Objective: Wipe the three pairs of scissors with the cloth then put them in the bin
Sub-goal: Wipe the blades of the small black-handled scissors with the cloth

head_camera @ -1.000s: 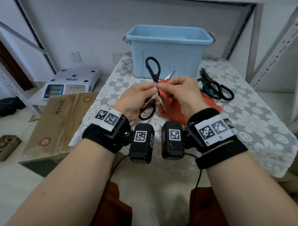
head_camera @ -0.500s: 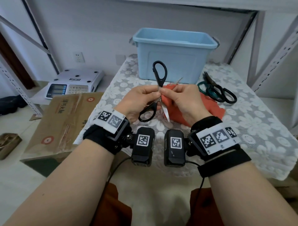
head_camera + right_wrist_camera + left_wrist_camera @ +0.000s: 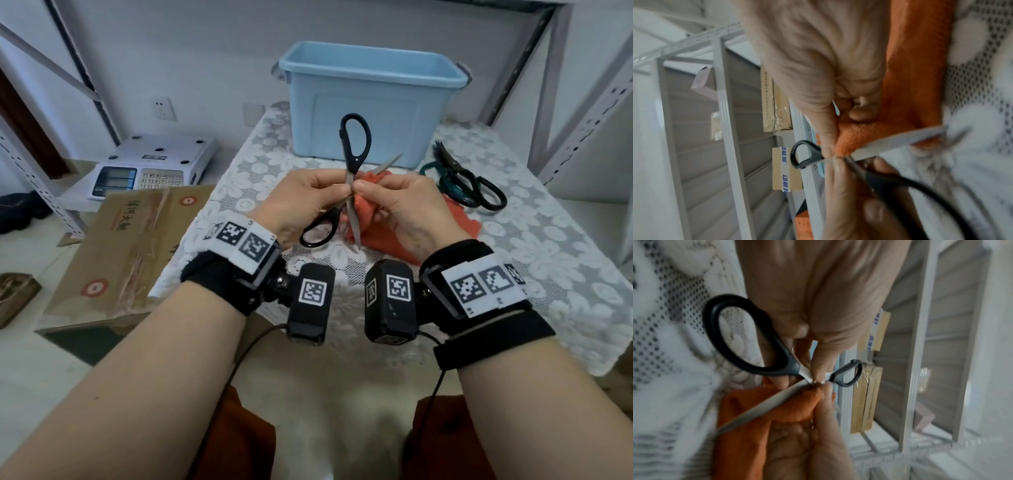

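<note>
Black-handled scissors are held spread wide above the table, one loop up, one blade pointing down. My left hand pinches them at the pivot, fingers around the lower handle. My right hand holds the orange cloth bunched against the blade near the pivot. The cloth hangs down to the table. Two more pairs of scissors, green-handled and black-handled, lie at the right beside the light blue bin.
A white lace tablecloth covers the table. Metal shelf posts rise at the right. To the left, lower down, stand a white electronic scale and a flat cardboard box.
The scissors have turned more upright, with the upper loop higher and the lower blade pointing down. Both hands stay at the pivot, and the cloth has shifted along the blade.
</note>
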